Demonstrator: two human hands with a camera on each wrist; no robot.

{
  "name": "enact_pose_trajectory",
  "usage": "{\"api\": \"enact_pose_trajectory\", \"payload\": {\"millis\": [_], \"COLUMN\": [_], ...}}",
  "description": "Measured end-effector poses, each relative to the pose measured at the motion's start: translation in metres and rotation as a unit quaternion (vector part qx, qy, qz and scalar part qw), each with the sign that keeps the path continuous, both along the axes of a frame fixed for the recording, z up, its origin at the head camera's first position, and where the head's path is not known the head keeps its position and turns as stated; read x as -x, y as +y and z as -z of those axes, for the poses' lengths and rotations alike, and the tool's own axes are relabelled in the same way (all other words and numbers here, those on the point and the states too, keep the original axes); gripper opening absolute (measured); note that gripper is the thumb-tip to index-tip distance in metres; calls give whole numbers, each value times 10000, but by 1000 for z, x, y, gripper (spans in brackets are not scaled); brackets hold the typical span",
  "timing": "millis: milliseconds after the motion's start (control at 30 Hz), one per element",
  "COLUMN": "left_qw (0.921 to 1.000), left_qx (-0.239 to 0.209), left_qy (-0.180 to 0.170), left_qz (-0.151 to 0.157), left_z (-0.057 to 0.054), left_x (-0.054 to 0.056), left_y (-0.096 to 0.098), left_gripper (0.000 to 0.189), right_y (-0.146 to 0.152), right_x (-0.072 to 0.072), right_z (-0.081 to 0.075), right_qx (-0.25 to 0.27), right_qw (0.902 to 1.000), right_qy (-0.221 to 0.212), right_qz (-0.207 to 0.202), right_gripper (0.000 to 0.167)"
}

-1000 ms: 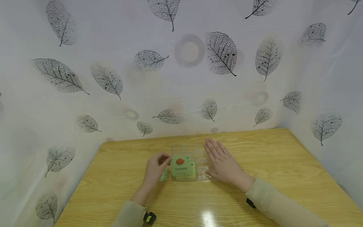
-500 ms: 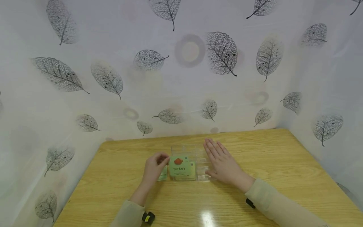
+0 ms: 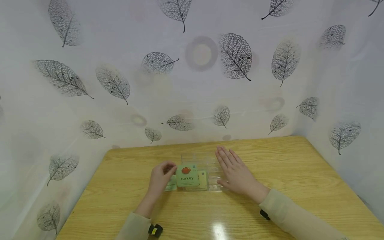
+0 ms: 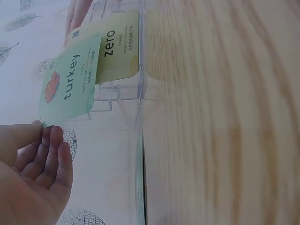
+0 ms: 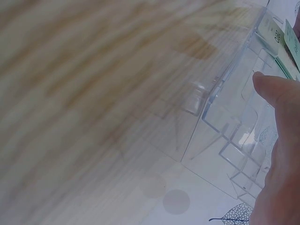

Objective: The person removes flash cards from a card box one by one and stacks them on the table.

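And there's the card, the turkey card (image 3: 187,176), pale green and facing up for all to read: a red-orange roast bird on top, "turkey" beneath it in dark lower-case letters, then a bracketed line and rows of smaller print, with a little dark square by its upper right corner. The left hand (image 3: 159,178) has it by the upper left corner, pinched between thumb and finger, the other fingers curled in behind. It's over the left side of the clear holder (image 3: 214,175), overlapping a pale yellow card (image 4: 119,51) that reads "zero" and sits inside. Over on the far side, the right hand (image 3: 238,175) lies along the holder's right part, fingers straight and close together, thumb spread apart, no card in its grasp. Just left of the holder, partly behind the left hand, more green cards (image 3: 171,184) rest on the wood-grained table (image 3: 126,186).
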State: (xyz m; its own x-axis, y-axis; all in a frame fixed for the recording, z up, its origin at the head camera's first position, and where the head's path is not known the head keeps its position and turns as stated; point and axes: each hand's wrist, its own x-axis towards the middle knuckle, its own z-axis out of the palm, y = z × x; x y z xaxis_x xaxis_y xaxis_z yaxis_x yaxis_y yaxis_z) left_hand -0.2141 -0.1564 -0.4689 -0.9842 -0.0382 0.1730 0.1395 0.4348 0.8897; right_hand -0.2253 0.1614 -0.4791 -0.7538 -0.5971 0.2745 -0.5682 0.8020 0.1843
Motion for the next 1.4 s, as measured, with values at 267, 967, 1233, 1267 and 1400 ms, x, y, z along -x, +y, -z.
{"api": "enact_pose_trajectory", "payload": {"millis": [267,967,1233,1267,1400], "left_qw": [9999,9993,9981,9979,9976], "left_qx": [-94,109,176,190,159], "left_qy": [-15,81,82,79,24], "left_qz": [-83,-348,-577,-611,-669], "left_z": [0,-4,-3,-3,-3], "left_x": [1,1,2,2,2], "left_y": [-4,-13,-19,-20,-23], "left_gripper": [5,10,13,13,13], "right_y": [0,0,1,1,1], "right_x": [0,0,0,1,1], "right_z": [0,-1,1,1,2], "right_qx": [30,82,17,6,-17], "right_qw": [10000,9999,10000,10000,10000], "right_qy": [38,12,15,27,59], "right_qz": [-28,-60,-40,-46,-60], "right_gripper": [112,111,111,111,111]}}
